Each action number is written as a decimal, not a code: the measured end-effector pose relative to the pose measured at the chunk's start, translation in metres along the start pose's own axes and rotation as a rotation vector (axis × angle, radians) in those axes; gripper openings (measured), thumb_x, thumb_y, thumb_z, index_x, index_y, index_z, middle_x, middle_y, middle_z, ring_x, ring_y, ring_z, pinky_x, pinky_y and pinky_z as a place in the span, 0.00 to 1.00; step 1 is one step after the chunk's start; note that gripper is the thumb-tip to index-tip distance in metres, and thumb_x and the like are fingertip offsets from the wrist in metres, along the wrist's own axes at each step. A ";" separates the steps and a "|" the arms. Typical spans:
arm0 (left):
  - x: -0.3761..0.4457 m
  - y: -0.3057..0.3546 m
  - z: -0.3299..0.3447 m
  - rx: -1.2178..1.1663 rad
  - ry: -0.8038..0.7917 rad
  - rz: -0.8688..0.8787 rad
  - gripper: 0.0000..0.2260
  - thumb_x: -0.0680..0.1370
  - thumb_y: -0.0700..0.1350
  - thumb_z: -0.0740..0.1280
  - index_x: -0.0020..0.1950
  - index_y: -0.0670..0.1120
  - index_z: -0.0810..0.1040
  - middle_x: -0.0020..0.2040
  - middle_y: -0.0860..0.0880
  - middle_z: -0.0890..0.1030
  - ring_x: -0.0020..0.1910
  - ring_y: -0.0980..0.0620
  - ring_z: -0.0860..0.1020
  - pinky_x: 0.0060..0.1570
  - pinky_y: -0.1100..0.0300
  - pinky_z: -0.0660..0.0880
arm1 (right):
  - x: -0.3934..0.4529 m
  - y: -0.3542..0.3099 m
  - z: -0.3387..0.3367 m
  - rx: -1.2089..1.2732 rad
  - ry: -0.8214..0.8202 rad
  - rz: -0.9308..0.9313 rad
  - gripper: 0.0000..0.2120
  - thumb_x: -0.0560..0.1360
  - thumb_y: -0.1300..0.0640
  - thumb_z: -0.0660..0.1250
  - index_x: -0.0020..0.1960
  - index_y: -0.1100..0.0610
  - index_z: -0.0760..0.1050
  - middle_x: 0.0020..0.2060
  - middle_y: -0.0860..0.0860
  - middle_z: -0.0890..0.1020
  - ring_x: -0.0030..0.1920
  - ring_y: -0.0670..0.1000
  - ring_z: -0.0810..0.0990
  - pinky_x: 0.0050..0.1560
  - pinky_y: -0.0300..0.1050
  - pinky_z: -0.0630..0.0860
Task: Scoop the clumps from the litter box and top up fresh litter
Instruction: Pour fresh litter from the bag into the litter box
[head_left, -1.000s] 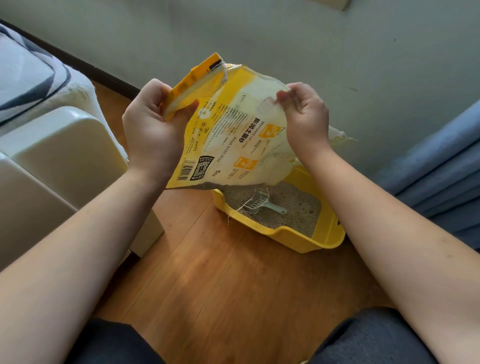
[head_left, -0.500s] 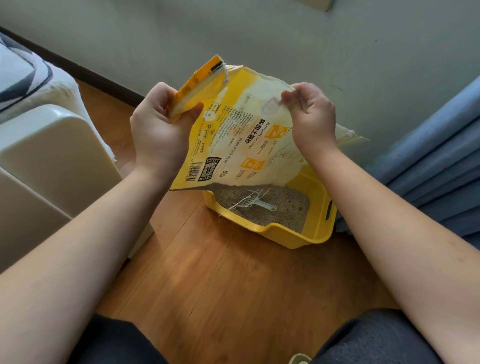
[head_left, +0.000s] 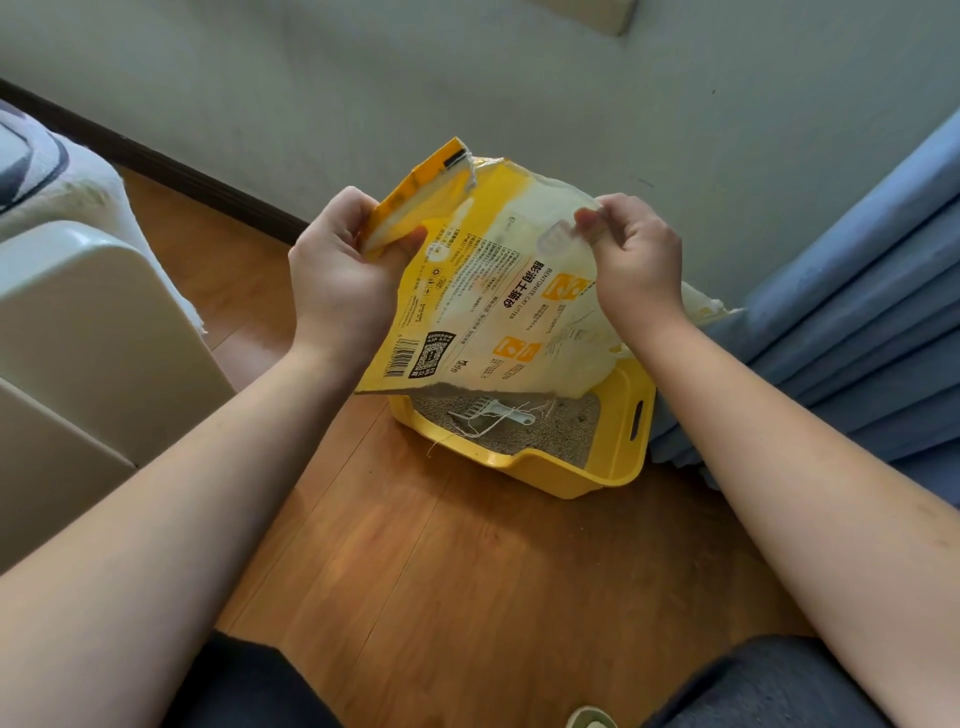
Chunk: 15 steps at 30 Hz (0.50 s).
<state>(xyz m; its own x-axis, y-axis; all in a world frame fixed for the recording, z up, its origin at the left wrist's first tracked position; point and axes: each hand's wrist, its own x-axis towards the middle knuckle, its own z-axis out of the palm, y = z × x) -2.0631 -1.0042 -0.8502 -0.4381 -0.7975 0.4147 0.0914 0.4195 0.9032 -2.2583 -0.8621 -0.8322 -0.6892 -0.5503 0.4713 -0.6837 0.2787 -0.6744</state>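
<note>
Wood floor fills the bottom of the frame. Mid-frame, the yellow litter bag is held up upside down, with the left hand clamped on its folded corner and the right hand pinched on its top edge. Just behind, right of center, the yellow litter box is seen on the floor, a pale scoop lying on the grey litter.

Blue curtain hangs beside wood floor

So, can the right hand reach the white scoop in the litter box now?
Probably not at once: the right hand is gripping the litter bag, which hangs over the scoop in the litter box.
</note>
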 end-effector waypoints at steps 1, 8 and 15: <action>0.000 -0.001 -0.001 0.010 -0.005 -0.009 0.16 0.75 0.51 0.74 0.44 0.39 0.75 0.40 0.42 0.80 0.41 0.43 0.80 0.40 0.43 0.79 | -0.001 0.000 0.001 -0.007 -0.004 0.009 0.11 0.79 0.46 0.62 0.44 0.50 0.78 0.37 0.41 0.76 0.38 0.40 0.73 0.39 0.36 0.68; 0.001 -0.008 -0.011 0.064 -0.007 -0.055 0.16 0.75 0.52 0.73 0.45 0.40 0.75 0.41 0.43 0.80 0.41 0.44 0.80 0.42 0.44 0.79 | -0.005 -0.003 0.012 -0.014 -0.045 0.006 0.11 0.78 0.47 0.63 0.46 0.52 0.80 0.38 0.43 0.78 0.40 0.43 0.75 0.41 0.38 0.70; 0.000 -0.023 -0.019 0.109 -0.035 -0.141 0.19 0.73 0.57 0.73 0.47 0.42 0.75 0.44 0.44 0.81 0.44 0.44 0.81 0.43 0.40 0.79 | -0.006 -0.009 0.016 -0.035 -0.042 -0.053 0.11 0.78 0.49 0.65 0.46 0.55 0.81 0.39 0.46 0.79 0.40 0.46 0.75 0.42 0.39 0.69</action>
<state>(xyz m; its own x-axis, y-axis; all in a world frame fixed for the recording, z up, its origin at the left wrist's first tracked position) -2.0479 -1.0216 -0.8688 -0.4711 -0.8368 0.2791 -0.0702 0.3509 0.9338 -2.2442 -0.8744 -0.8376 -0.6417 -0.5971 0.4813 -0.7275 0.2753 -0.6284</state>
